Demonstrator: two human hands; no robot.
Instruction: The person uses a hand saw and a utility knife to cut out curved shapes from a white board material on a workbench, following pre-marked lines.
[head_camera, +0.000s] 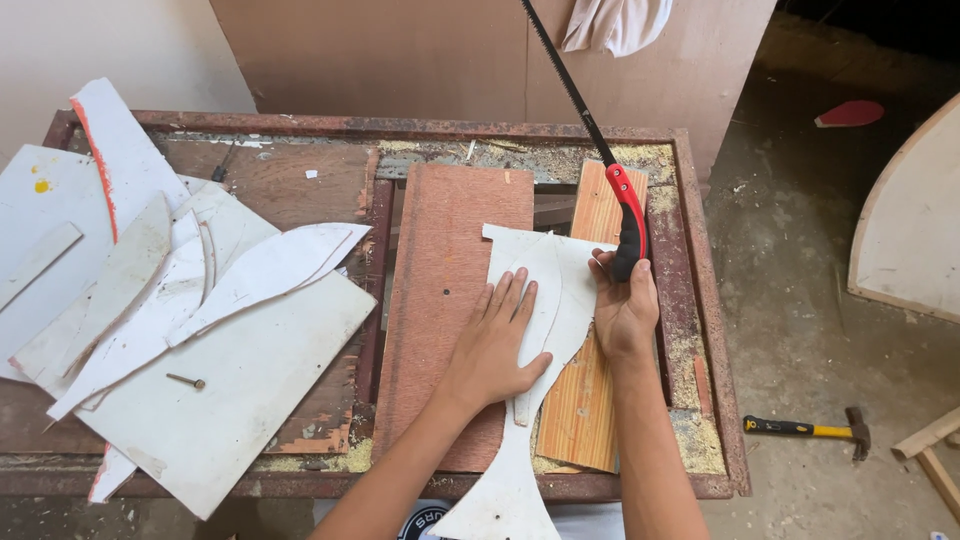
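A rusty metal-framed counter (712, 330) dusted with sawdust stands on a dusty concrete floor (800, 300). A brown plywood sheet (400, 60) leans against a pale wall (100, 50) behind.

Single head cam, steep downward look, close over workbench (300, 125), floor at right.

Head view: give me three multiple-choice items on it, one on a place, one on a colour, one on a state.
1. Where does the hammer lie?
A. on the floor
B. on the bench
C. on the white sheets

2. What colour is the saw handle?
A. blue and white
B. red and black
C. green

3. How is the left hand placed?
A. clenched around the saw
B. lifted clear
C. flat on the white cutout

Answers: 1 A, it rests on the ground right of the bench. 2 B, red grip with black end in the right hand. 3 C, fingers spread on it.
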